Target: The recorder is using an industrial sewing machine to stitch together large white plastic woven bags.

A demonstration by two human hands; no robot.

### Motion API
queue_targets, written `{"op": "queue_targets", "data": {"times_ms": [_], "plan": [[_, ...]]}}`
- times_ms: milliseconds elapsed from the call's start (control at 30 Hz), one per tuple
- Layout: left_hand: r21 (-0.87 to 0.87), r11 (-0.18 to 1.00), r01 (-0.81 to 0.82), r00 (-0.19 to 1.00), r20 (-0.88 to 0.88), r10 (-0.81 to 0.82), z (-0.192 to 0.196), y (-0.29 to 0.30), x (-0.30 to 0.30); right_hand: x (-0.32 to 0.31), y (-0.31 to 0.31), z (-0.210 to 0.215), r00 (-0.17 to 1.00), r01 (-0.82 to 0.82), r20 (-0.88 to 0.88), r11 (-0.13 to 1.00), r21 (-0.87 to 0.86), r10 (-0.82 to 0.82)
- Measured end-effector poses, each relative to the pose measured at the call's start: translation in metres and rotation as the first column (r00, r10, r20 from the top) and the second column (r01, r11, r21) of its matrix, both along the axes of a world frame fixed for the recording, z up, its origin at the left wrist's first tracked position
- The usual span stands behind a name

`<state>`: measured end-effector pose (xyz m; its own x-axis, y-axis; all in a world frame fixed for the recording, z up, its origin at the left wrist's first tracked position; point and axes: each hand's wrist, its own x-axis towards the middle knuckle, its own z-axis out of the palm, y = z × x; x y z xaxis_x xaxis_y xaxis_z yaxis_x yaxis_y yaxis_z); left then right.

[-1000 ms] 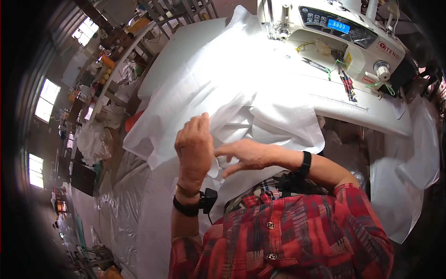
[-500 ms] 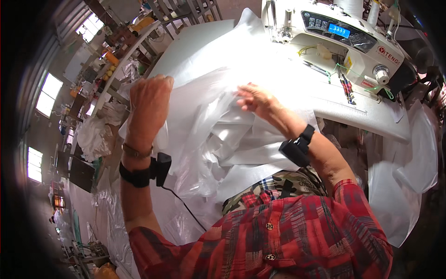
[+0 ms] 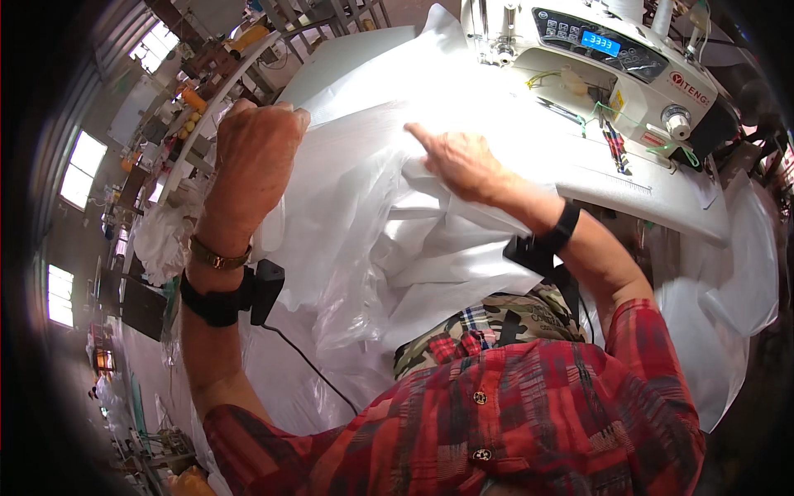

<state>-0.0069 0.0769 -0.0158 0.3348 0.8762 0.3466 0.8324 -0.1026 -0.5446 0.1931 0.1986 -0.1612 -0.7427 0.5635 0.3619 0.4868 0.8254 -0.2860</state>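
The left hand is raised in a closed fist, clamped on a bunched edge of the white fabric, near the sewing table's left edge. The fabric spreads across the tabletop. The right hand rests on it, fingers loosely spread, just before the white sewing machine.
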Motion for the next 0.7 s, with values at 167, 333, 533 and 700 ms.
{"op": "queue_targets", "data": {"times_ms": [167,333,533,700], "plan": [[0.025,0.996,0.082,0.997,0.007,-0.082,0.009,0.003,0.012,0.009,0.092,-0.044,0.986,-0.049,0.162,0.994,0.098,0.033],[-0.060,0.997,0.054,0.986,0.161,-0.044,-0.003,-0.010,0.004,0.026,0.043,-0.031,0.986,-0.096,0.096,0.932,-0.350,0.138],[-0.350,0.891,0.288,0.730,0.682,0.032,-0.049,-0.032,0.011,0.066,-0.056,-0.024,0.938,-0.198,0.091,0.731,-0.654,0.335],[-0.419,0.725,0.547,0.232,0.908,0.349,-0.128,-0.052,0.040,0.075,-0.112,-0.011,0.812,-0.495,-0.078,0.612,-0.617,0.579]]}}
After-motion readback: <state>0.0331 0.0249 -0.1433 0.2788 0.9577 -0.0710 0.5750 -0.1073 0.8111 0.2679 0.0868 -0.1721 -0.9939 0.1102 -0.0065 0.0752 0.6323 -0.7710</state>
